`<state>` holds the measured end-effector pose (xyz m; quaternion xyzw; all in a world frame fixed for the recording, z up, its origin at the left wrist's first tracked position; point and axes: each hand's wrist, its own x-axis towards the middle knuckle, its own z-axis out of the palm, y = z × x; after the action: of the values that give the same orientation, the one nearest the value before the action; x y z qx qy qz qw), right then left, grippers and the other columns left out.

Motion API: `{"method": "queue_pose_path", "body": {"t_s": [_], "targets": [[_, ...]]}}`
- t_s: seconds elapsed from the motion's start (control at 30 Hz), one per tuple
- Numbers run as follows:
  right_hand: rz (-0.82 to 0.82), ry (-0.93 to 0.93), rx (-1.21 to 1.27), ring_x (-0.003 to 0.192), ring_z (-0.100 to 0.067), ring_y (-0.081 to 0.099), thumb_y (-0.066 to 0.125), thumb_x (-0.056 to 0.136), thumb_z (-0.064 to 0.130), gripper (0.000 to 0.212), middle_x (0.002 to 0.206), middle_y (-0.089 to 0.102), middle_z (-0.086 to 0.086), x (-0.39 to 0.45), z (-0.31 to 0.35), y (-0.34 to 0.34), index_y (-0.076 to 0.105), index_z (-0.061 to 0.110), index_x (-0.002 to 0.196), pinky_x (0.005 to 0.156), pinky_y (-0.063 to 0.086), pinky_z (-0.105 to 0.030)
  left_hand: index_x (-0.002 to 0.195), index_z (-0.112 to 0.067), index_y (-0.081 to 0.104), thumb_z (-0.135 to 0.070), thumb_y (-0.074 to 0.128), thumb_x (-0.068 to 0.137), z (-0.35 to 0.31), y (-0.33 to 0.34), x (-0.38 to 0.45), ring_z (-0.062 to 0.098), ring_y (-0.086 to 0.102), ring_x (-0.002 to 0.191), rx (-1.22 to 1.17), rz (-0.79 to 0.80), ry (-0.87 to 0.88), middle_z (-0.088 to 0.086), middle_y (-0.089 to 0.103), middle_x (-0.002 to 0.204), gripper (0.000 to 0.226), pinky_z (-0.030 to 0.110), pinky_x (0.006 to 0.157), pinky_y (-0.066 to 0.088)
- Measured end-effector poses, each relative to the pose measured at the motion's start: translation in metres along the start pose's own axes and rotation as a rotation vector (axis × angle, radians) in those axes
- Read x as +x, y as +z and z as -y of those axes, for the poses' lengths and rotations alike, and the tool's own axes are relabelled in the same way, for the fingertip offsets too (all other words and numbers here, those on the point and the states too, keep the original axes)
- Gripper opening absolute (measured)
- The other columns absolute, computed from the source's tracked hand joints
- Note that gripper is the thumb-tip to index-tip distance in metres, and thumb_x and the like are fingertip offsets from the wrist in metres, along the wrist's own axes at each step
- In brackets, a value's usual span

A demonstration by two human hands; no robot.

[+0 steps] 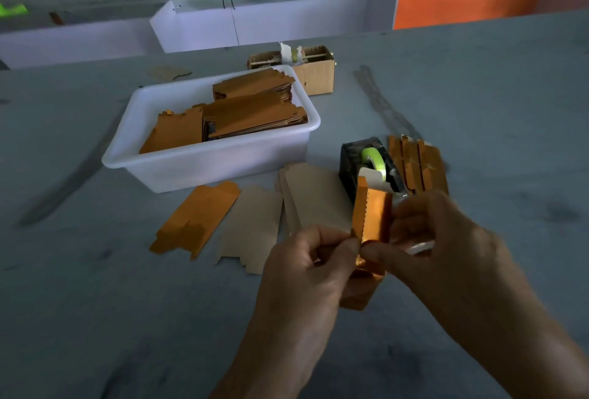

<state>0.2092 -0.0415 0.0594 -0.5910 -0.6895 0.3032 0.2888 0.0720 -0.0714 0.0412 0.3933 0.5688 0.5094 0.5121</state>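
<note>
While left hand (306,268) and right hand (446,239) meet below frame centre, both pinch small orange box (373,217), fingers curled round its lower half, 2 thumbs nearly touching at its seam. Box upright, top open, held above grey table (95,303), just in front of black tape dispenser (350,159) with green roll (374,159). Flat orange blank (197,217) and beige blanks (251,226) lie left of box; white tub (204,172) of blanks at upper left.
</note>
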Motion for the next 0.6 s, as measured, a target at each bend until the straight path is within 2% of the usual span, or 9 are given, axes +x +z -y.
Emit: {"method": "queue_pose_path", "body": {"t_s": [0.07,0.1,0.2,0.3,0.37,0.43,0.47,0.53,0.6], "targets": [[0.172,0.082,0.357,0.077,-0.004,0.068,0.069,0.046,0.056,0.053,0.082,0.072,0.011,0.001,-0.004,0.004,0.061,0.03,0.091,0.075,0.054,-0.027,0.088,-0.013,0.07,-0.012,0.063,0.088,-0.002,-0.001,-0.001,0.017,0.074,0.07,-0.027,0.023,-0.038,0.003,0.075,0.079,0.007,0.025,0.061,0.059],[0.215,0.081,0.453,0.079,-0.007,0.07,0.07,0.046,0.052,0.051,0.084,0.073,0.01,0.001,-0.005,0.006,0.064,0.029,0.092,0.077,0.054,-0.032,0.089,-0.012,0.069,-0.012,0.063,0.088,-0.003,-0.002,-0.001,0.017,0.074,0.071,-0.029,0.026,-0.045,0.002,0.075,0.08,0.006,0.025,0.061,0.059],[0.167,-0.002,0.475,0.072,-0.007,0.069,0.067,0.056,0.041,0.033,0.077,0.072,0.007,0.005,-0.01,0.01,0.067,0.029,0.086,0.069,0.05,-0.027,0.1,-0.013,0.064,-0.015,0.063,0.088,-0.004,-0.004,-0.001,0.019,0.074,0.073,-0.047,0.063,-0.053,0.005,0.074,0.084,0.012,0.03,0.063,0.06],[0.166,-0.033,0.5,0.07,-0.007,0.068,0.063,0.065,0.034,0.025,0.077,0.072,0.005,0.013,-0.013,0.003,0.067,0.037,0.089,0.071,0.048,-0.03,0.109,-0.014,0.056,-0.019,0.063,0.089,-0.008,-0.01,0.004,0.019,0.074,0.076,-0.065,0.109,-0.067,0.007,0.075,0.086,0.022,0.029,0.058,0.058],[0.033,-0.055,0.506,0.071,-0.01,0.068,0.067,0.074,0.028,0.02,0.079,0.072,0.003,0.031,-0.021,-0.011,0.069,0.038,0.091,0.075,0.05,-0.038,0.1,-0.014,0.06,-0.026,0.061,0.09,-0.007,-0.015,0.012,0.014,0.073,0.077,0.101,0.074,0.004,0.003,0.075,0.084,0.015,0.028,0.055,0.058],[-0.139,-0.023,0.487,0.077,-0.012,0.068,0.066,0.083,0.019,0.026,0.084,0.073,0.005,0.058,-0.038,-0.027,0.069,0.044,0.091,0.08,0.051,-0.042,0.09,-0.02,0.06,-0.033,0.058,0.091,0.0,-0.021,0.024,0.006,0.069,0.076,0.427,-0.073,0.108,-0.001,0.072,0.081,0.014,0.027,0.06,0.057],[-0.218,0.022,0.455,0.083,-0.014,0.068,0.063,0.085,0.021,0.026,0.087,0.072,0.006,0.073,-0.046,-0.033,0.068,0.046,0.093,0.081,0.052,-0.043,0.087,-0.023,0.056,-0.038,0.057,0.091,0.004,-0.025,0.03,0.004,0.065,0.077,0.606,-0.162,0.144,-0.005,0.067,0.082,0.016,0.023,0.061,0.053],[-0.281,0.128,0.393,0.091,-0.022,0.067,0.061,0.087,0.027,0.026,0.091,0.07,0.003,0.103,-0.061,-0.038,0.064,0.038,0.11,0.086,0.052,-0.05,0.091,-0.025,0.047,-0.049,0.057,0.088,0.011,-0.029,0.043,0.005,0.054,0.08,0.831,-0.291,0.146,-0.01,0.056,0.091,0.027,0.016,0.058,0.039],[-0.239,0.233,0.343,0.098,-0.03,0.064,0.061,0.087,0.024,0.035,0.1,0.068,-0.006,0.128,-0.076,-0.032,0.059,0.021,0.122,0.09,0.05,-0.052,0.093,-0.02,0.046,-0.057,0.059,0.084,0.02,-0.03,0.057,0.011,0.051,0.079,0.844,-0.303,0.038,-0.004,0.052,0.089,0.041,0.022,0.057,0.034]]}}
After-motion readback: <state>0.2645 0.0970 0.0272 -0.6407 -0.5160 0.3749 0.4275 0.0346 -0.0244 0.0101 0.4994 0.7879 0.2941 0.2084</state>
